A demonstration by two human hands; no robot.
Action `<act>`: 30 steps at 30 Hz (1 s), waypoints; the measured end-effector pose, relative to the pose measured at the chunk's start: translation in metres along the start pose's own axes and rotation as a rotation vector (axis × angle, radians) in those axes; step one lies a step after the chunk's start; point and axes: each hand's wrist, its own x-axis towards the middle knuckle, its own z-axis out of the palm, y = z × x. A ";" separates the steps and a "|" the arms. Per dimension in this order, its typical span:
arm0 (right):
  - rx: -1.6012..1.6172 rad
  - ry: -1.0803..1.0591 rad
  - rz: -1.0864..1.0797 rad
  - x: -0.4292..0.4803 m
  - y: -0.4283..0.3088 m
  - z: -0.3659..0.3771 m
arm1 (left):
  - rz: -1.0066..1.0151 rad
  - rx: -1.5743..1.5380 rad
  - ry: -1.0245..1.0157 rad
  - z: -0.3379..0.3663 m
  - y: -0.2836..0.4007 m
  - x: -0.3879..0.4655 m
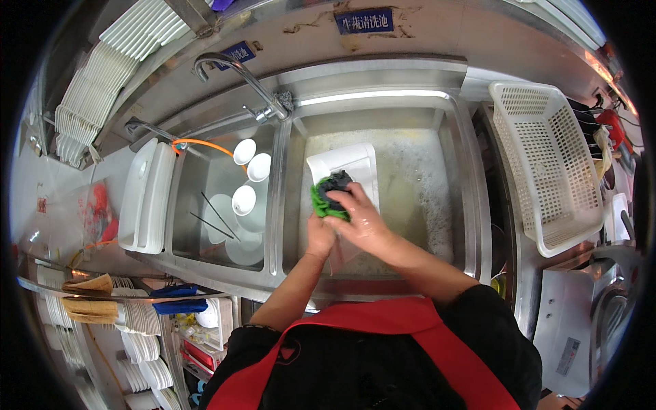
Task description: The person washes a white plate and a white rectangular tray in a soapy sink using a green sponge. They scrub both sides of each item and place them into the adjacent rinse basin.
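Note:
My right hand (363, 214) is closed around a green and dark grey scrubbing cloth (332, 192). The cloth rests over a white rectangular dish (346, 156), which stands tilted in the right basin (410, 119) of a stainless steel sink. Just below the cloth, my left hand (321, 237) is at the dish's left side, touching or nearly touching my right hand. Its fingers are partly hidden, so whether it grips the dish or the cloth cannot be told. Cloudy, foamy water (410, 179) fills the basin around the dish.
The left basin holds white bowls (244, 200), plates (245, 249), black chopsticks (218, 220) and an orange hose (205, 143). A faucet (246, 77) arches behind the divider. White trays (146, 200) lean at left; a perforated plastic basket (548, 169) sits at right. Stacked plates (141, 312) fill the lower-left shelves.

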 end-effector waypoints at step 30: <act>-0.221 0.485 0.218 0.034 0.036 -0.039 | 0.419 0.556 -0.063 -0.015 0.026 -0.023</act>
